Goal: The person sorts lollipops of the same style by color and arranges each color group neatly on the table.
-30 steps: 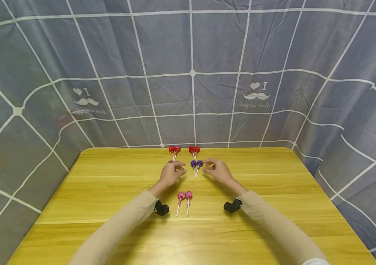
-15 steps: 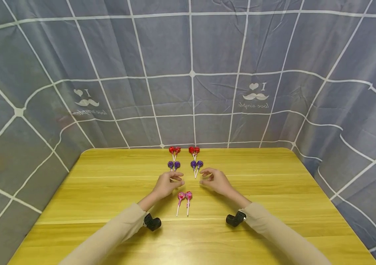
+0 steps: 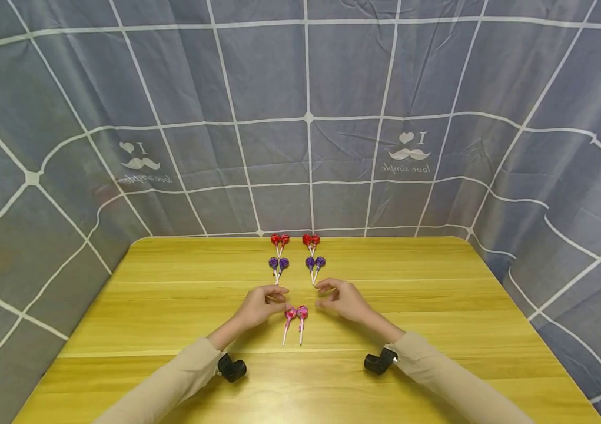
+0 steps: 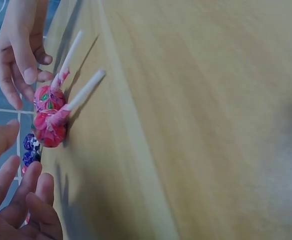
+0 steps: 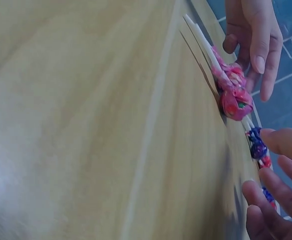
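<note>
Two pink lollipops lie side by side on the table, the left one (image 3: 290,313) and the right one (image 3: 302,312), their sticks toward me. My left hand (image 3: 261,305) hovers just left of them with relaxed fingers, its thumb tip close to the left candy. Opposite it, my right hand (image 3: 344,300) is held to the right of the pair, fingers loosely bent around nothing. In the left wrist view the pink lollipop (image 4: 50,131) stands between both hands. The right wrist view shows the pink candy (image 5: 236,104) apart from my right fingers.
Farther back on the wooden table (image 3: 183,306) lie two purple pairs of lollipops, left (image 3: 279,263) and right (image 3: 315,262). Behind them, near the far edge, are two red pairs, left (image 3: 280,239) and right (image 3: 311,239). A grey checked curtain (image 3: 274,153) hangs around the table.
Both hands have drawn back toward me from beside the purple lollipops to either side of the pink pair. The left purple pair, earlier partly covered by my left hand, is now uncovered.
</note>
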Demonstrator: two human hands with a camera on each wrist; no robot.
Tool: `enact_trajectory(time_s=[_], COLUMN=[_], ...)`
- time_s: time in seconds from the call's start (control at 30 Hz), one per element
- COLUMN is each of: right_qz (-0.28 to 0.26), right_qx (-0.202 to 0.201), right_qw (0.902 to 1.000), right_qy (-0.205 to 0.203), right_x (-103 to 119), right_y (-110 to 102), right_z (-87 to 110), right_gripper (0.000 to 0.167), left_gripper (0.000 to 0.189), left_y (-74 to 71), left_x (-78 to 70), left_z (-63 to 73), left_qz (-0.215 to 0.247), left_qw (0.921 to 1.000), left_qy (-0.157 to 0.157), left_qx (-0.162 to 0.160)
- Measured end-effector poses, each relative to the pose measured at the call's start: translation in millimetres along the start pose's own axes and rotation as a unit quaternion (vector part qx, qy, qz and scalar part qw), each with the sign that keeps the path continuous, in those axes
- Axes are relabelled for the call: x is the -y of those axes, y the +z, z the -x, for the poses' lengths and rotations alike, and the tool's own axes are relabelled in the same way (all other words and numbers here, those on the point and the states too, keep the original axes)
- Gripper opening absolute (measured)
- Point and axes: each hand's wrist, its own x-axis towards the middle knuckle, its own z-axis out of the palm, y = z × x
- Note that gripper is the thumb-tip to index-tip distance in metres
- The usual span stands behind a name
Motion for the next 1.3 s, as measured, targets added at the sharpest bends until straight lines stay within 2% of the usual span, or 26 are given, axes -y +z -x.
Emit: enact_trajectory(time_s=[0.27,0.5,0.73,1.3], right_qz=[-0.010,-0.007,-0.004,0.019], right_qx=[0.022,0.044,0.066,0.080], right_qw=[0.9997,0.9988,0.9974,0.9961], right_qy=[-0.009,-0.019,-0.030,-0.031], right_x=[2,3,6,16], right_y=[7,14,19,26], right_z=[5.9,5.7,4.7,1.3], right_gripper=[0.039,0.037,0.036,0.030], left_gripper=[0.039,0.038,0.035,0.030], left_y=[-1.2,2.4,5.5,9.7], left_x=[1.2,0.6,2.7,4.9], left_z=[7.7,9.8,9.7,7.0], left_qz=[-0.002,-0.012,-0.021,-0.042], left_qw=[0.9991,0.9979,0.9972,0.9972], left_qy=[0.001,0.012,0.032,0.030], left_qx=[0.043,0.062,0.064,0.054])
